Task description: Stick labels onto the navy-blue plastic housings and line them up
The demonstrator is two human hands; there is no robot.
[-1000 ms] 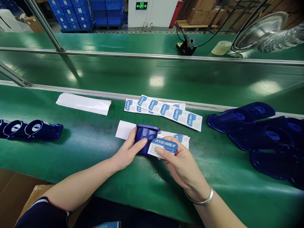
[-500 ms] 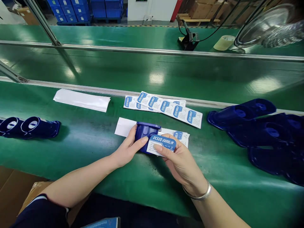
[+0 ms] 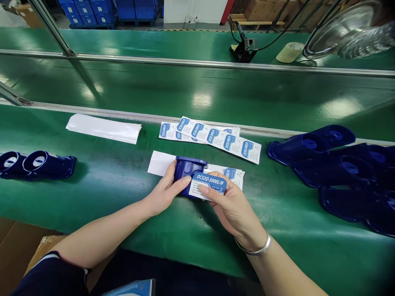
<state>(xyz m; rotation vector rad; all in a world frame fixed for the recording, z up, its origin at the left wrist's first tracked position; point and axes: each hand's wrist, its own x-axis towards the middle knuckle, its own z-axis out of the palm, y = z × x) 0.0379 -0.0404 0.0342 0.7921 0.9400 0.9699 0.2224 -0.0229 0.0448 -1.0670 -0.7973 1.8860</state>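
My left hand [image 3: 166, 190] grips a dark blue plastic housing [image 3: 185, 167] by its left side, thumb on top. In my right hand [image 3: 226, 201] is a blue-and-white label [image 3: 207, 183] printed "DC52Q-5000L/H", pinched between thumb and fingers. It lies over the lower right part of the housing; whether it touches the surface I cannot tell. Beneath the housing and my hands is a label strip [image 3: 161, 163], its left part blank white, with a printed label showing at its right end.
More label strips [image 3: 222, 137] lie overlapped behind my hands. A blank white strip [image 3: 103, 128] is at the left. Dark blue housings [image 3: 336, 172] are heaped on the right, and others [image 3: 51, 165] stand at the far left. A metal rail [image 3: 148, 118] runs along the bench's back.
The whole view has shifted slightly. My hands, the label and the housing keep nearly the same positions relative to each other.
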